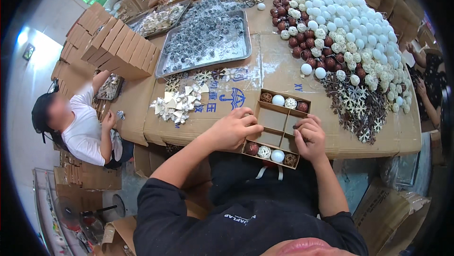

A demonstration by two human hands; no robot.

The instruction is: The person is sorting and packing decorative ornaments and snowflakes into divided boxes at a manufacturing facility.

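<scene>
A shallow divided cardboard box (272, 123) rests tilted at the table's near edge, in front of my body. Its far row holds a brown twig ball (266, 97), a smooth white ball (278, 101), a white woven ball (290, 103) and a dark red ball (302, 107). The same kinds of ball lie in the near row; the middle compartments show bare card. My left hand (232, 129) is closed over the box's left side, its fingertips reaching inside the rim. With bent fingers, my right hand (309, 137) grips the right side.
Balls in white and dark red (340, 33) are heaped at the right, beside wooden snowflakes (357, 107). A metal tray (205, 43) of frosted pine cones stands far left of the box, with white pieces (182, 104) nearer. Stacked cartons (120, 48) and a co-worker (85, 123) are at the left.
</scene>
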